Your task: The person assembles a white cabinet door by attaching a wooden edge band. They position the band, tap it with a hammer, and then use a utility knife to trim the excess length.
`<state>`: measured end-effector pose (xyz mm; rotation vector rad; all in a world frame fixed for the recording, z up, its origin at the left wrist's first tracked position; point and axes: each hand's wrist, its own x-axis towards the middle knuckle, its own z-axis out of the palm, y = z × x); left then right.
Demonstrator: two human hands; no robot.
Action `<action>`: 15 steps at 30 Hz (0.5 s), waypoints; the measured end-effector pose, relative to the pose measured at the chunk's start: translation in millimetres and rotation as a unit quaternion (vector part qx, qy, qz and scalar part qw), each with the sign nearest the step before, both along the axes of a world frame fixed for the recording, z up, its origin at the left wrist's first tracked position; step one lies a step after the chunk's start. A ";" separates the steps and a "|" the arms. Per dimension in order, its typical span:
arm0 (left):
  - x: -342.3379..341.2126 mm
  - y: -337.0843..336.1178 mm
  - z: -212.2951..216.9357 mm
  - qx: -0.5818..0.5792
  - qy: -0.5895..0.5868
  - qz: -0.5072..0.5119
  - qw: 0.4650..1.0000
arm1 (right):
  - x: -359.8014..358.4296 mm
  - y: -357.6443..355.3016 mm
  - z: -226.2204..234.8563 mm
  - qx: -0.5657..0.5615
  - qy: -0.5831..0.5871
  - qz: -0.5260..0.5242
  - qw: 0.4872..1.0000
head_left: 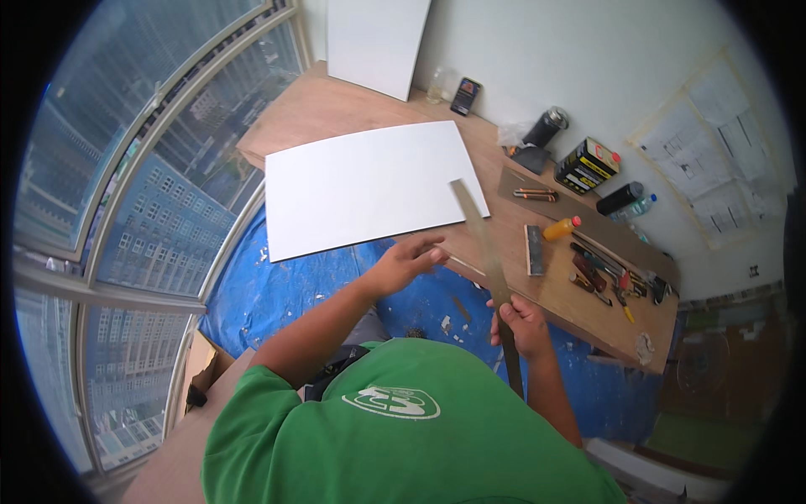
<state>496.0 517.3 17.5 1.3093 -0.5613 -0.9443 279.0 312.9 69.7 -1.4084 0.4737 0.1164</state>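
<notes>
My right hand (522, 323) is clenched around a long, flat metal straightedge (484, 256), gripping it low on its length so the strip runs up and away from me, its far end reaching over the near corner of the white board (369, 186). The lower end of the strip passes down beside my forearm and the green shirt (403, 428). My left hand (409, 262) sits just left of the strip, near its middle, fingers curled together around a thin pale stick, possibly a pencil (460, 265), whose tip points at the strip and looks to touch it, though I cannot be sure from here.

The white board lies flat on a brown wooden worktop (327, 109), slightly overhanging the near edge. Below my hands a blue tarpaulin (277, 290) covers the floor, flecked with white scraps. To the right of the strip, well apart from my hands, the worktop carries a sanding block (534, 249), an orange-capped bottle (561, 228), a row of hand tools (604, 273), a yellow and black tin (588, 165) and dark spray cans (546, 127). A second white panel (378, 42) leans on the far wall, and tall windows (134, 185) curve along my left
</notes>
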 end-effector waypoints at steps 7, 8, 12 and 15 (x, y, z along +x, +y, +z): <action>-1.7 10.2 96.6 -0.201 0.164 0.243 0.935 | 18.7 38.1 -14.6 0.053 0.013 0.090 0.994; -2.0 22.0 104.5 -0.220 0.132 0.252 0.933 | 22.9 46.8 -17.2 0.054 0.017 0.111 0.992; -4.3 83.7 118.5 -0.219 0.077 0.310 0.922 | 46.9 92.7 -30.0 0.055 -0.002 0.186 0.981; -3.9 135.6 118.3 -0.248 0.058 0.343 0.904 | 70.4 135.7 -40.0 0.042 -0.032 0.224 0.973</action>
